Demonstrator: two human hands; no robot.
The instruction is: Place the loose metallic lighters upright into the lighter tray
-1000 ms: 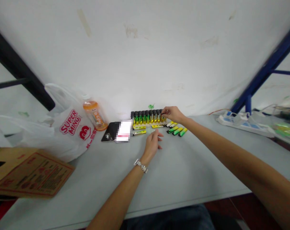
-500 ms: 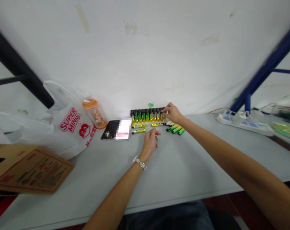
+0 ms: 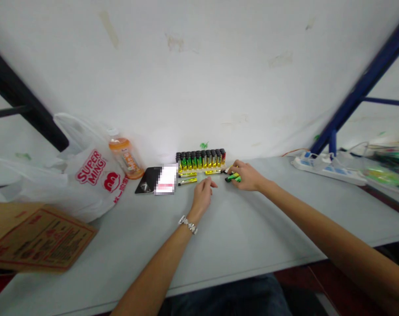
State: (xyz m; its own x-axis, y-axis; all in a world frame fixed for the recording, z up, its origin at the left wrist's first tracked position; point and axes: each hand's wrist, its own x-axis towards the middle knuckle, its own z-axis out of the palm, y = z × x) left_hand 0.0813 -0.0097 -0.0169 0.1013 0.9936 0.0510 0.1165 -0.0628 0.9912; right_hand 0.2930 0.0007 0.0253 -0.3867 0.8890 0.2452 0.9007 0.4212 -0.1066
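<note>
Slim shiny tubes with black tops and yellow-to-green bodies stand upright in a tight block, the tube rack (image 3: pixel 201 161), against the wall. My right hand (image 3: pixel 248 176) is bent over loose green tubes (image 3: pixel 232 177) with black ends, just right of the block. Its thumb and fingers close around them and partly hide them. Resting on the table in front of the block, my left hand (image 3: pixel 202 193) has loosely spread fingers and holds nothing. Just beyond its fingertips lies a yellow tube (image 3: pixel 213 172). More yellow tubes (image 3: pixel 188 181) lie left of it.
A dark phone-like slab (image 3: pixel 148 180) with a blurred white patch lies to the left. Behind it stand an orange drink bottle (image 3: pixel 127 158) and a white plastic bag (image 3: pixel 87 184). A cardboard box (image 3: pixel 48 237) sits at front left. A white power strip (image 3: pixel 329 170) lies far right.
My right hand has moved from the upright block's right end down to the loose green tubes. The left hand stays in nearly the same place. The view has shifted slightly.
</note>
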